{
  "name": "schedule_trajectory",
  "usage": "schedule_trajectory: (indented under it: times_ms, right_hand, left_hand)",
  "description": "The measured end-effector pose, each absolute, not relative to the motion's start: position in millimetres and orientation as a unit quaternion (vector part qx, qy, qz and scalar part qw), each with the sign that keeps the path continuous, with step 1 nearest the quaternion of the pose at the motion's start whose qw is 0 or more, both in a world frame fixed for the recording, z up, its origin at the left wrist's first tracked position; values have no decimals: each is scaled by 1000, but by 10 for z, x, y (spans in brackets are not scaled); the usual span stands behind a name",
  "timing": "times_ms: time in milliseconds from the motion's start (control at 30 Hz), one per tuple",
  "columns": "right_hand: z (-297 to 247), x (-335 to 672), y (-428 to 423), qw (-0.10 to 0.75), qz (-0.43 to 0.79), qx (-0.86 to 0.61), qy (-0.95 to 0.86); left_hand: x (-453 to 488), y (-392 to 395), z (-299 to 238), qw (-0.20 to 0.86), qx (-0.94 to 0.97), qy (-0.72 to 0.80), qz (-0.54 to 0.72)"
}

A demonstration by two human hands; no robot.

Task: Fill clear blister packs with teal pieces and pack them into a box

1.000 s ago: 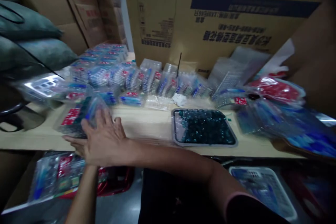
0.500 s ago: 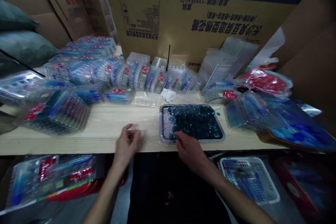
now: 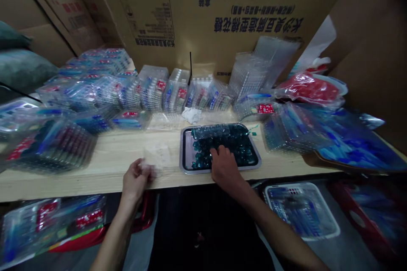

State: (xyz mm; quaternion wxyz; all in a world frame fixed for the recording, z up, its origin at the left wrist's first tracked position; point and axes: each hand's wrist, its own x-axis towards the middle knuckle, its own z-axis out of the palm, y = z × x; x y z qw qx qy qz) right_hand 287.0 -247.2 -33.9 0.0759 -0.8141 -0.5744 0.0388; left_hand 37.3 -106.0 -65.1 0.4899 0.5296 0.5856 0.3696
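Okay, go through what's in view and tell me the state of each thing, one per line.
Left hand: fingers curled at clear plastic; grip too blurred to tell
Right hand: fingers down among teal pieces
Tray: partly filled, left side barer
White scrap: crumpled
Large carton: printing upside down
White basket: holding plastic packs

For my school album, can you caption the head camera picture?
Right hand at a tray of dark green pieces, left hand by the edge of the table.

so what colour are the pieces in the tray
The pieces are dark teal, shown best in the head view.
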Motion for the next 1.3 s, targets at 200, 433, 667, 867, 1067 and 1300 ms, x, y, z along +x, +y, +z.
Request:
schedule_trajectory:
  times_ms: [200, 433, 667, 867, 1067, 1300]
  right_hand:
    - [-396, 2972, -2417, 40, 28, -788, -613]
    - [-359, 3027, -2329, 50, 45, -795, -602]
    - [-391, 3108, -2284, 82, 80, -786, -607]
    - [-524, 3202, -2322, 242, 95, -780, -570]
    - [-552, 3218, -2224, 396, 78, -723, -561]
    - [-487, 2969, -1969, 465, 120, -675, -561]
  left_hand:
    - [464, -1274, -580, 171, 736, 611, 234]
    - [977, -1380, -441, 221, 870, 384, 216]
    - [1714, -1329, -395, 188, 924, 329, 47]
    - [1749, -1210, -424, 275, 864, 413, 80]
    - [1687, -1011, -514, 614, 619, 378, 312]
    - [1710, -1044, -380, 785, 428, 335, 298]
